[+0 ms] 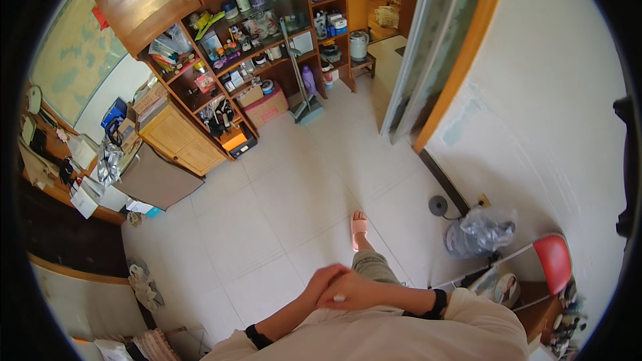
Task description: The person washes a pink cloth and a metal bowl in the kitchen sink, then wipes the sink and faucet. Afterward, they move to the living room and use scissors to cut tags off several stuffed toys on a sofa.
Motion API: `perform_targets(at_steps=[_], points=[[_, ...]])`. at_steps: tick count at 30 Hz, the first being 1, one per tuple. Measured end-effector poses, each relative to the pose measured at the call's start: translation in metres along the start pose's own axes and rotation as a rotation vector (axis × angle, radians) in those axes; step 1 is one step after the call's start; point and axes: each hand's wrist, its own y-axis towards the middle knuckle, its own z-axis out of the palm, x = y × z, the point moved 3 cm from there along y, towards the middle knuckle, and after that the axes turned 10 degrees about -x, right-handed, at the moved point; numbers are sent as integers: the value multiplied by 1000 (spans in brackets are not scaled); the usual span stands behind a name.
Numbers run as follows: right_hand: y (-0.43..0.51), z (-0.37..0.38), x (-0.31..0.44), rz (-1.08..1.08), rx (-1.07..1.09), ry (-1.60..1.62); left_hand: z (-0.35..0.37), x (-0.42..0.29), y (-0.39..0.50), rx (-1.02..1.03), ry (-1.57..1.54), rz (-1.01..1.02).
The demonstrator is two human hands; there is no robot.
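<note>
Both of my hands meet in front of my body, low in the middle of the head view. My left hand (320,283) is partly covered by my right hand (351,291), which lies across it; the fingers overlap and are blurred. Something small and white (339,298) shows at the right hand's fingers; I cannot tell what it is. Black bands circle both wrists. Below the hands is my light shirt (371,336). A foot in a pink slipper (359,225) stands forward on the tiled floor (271,215).
A wooden shelf unit (215,77) full of household items stands ahead, with a broom and dustpan (307,110) leaning there. A sliding door (416,60) is at the right. A large plastic water bottle (464,240) and a red folding chair (554,263) stand by the right wall.
</note>
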Motion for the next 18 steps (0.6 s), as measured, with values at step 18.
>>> perform_targets(at_steps=[18], points=[[361,-393,-160,371,-499,749,-6,-407,352,-143,559,1225]])
